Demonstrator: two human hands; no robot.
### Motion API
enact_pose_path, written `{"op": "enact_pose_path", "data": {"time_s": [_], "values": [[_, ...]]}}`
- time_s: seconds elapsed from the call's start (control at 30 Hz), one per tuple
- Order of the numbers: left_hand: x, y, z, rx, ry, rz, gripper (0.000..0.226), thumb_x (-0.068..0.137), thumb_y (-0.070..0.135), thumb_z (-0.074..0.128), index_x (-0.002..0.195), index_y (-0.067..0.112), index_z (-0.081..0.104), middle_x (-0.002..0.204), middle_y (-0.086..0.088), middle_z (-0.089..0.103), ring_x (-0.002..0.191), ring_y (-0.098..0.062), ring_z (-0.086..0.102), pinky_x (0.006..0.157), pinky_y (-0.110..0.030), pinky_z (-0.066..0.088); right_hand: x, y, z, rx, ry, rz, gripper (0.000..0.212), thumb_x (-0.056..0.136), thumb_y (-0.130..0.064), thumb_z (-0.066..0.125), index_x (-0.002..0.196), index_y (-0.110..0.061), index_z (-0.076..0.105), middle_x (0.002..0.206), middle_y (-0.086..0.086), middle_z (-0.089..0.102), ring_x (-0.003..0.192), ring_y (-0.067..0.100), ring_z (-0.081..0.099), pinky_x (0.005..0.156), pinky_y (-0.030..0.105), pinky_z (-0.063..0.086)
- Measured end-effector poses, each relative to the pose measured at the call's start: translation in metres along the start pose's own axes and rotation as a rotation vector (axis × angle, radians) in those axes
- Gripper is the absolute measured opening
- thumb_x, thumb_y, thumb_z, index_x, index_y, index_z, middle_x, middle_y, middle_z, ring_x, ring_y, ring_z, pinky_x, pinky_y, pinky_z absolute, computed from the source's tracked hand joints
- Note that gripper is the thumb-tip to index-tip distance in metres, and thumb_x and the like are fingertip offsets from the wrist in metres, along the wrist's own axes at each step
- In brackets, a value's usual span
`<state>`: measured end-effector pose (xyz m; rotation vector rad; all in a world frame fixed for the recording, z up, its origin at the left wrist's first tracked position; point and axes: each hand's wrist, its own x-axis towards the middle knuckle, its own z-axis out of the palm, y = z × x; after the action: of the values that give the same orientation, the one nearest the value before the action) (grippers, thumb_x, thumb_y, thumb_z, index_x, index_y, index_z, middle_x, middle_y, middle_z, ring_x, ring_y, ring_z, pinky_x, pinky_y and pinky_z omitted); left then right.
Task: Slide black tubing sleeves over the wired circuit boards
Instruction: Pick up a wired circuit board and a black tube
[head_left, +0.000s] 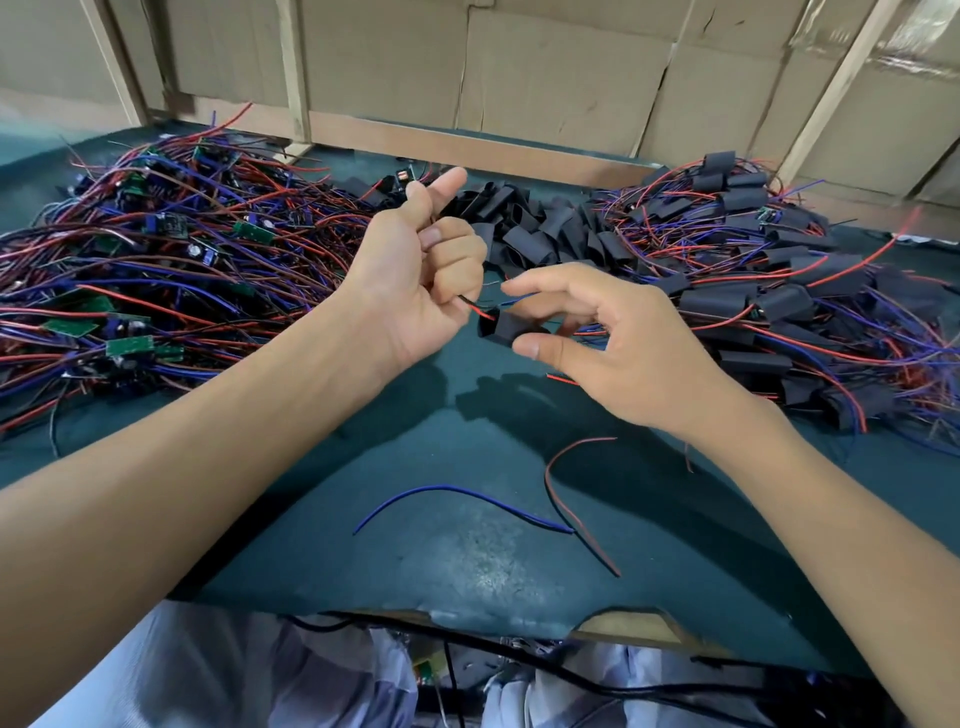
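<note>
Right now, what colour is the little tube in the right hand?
Black. The sleeve pinched by the right hand shows best in the head view.

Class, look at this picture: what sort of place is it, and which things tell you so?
Probably a small electronics assembly workshop: a heap of bare green circuit boards with red and blue wires, a pile of loose black tubing sleeves, and a heap of already sleeved boards on a green worktable.

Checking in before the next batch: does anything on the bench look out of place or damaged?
Two loose wires, one blue and one red-and-black, lie apart from the piles on the green mat, attached to no board in view.
</note>
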<state>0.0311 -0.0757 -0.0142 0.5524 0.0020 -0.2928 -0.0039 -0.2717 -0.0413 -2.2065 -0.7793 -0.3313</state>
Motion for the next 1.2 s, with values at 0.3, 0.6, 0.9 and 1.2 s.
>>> {"op": "enact_pose_path", "data": {"time_s": [0.3, 0.6, 0.9, 1.2], "values": [[-0.006, -0.007, 0.003, 0.118, -0.002, 0.062, 0.028, 0.107, 0.040, 0.039, 0.112, 0.022, 0.060, 0.058, 0.008, 0.020, 0.039, -0.005, 0.017, 0.029, -0.016, 0.015, 0.001, 0.001, 0.002, 0.117, 0.031, -0.026, 0.033, 0.090, -0.023, 0.074, 0.121, -0.032, 0.064, 0.101, -0.019, 0.073, 0.096, 0.018, 0.070, 0.089, 0.028, 0.054], [-0.010, -0.029, 0.006, 0.466, -0.084, 0.243, 0.034, 0.108, 0.038, 0.036, 0.127, 0.028, 0.062, 0.091, 0.005, 0.050, 0.091, -0.014, 0.043, 0.088, -0.032, 0.042, 0.006, -0.006, 0.008, 0.241, 0.176, 0.027, 0.034, 0.085, -0.017, 0.080, 0.114, -0.033, 0.069, 0.101, -0.008, 0.075, 0.094, 0.010, 0.074, 0.095, 0.034, 0.057], [-0.005, -0.028, 0.003, 0.726, -0.160, 0.026, 0.039, 0.101, 0.043, 0.049, 0.130, 0.022, 0.066, 0.096, 0.006, 0.060, 0.090, -0.013, 0.053, 0.080, -0.030, 0.042, 0.010, 0.003, -0.007, 0.293, 0.348, 0.095, 0.020, 0.088, 0.001, 0.071, 0.092, -0.019, 0.072, 0.086, -0.002, 0.078, 0.078, 0.021, 0.077, 0.079, 0.043, 0.062], [0.003, -0.013, -0.007, 0.332, -0.030, -0.047, 0.034, 0.092, 0.038, 0.067, 0.104, 0.007, 0.075, 0.082, -0.002, 0.061, 0.067, -0.009, 0.053, 0.063, -0.020, 0.048, 0.007, 0.019, -0.025, -0.012, 0.333, 0.078, 0.028, 0.087, -0.007, 0.072, 0.091, -0.034, 0.069, 0.085, -0.010, 0.076, 0.083, 0.011, 0.074, 0.080, 0.022, 0.055]]}}
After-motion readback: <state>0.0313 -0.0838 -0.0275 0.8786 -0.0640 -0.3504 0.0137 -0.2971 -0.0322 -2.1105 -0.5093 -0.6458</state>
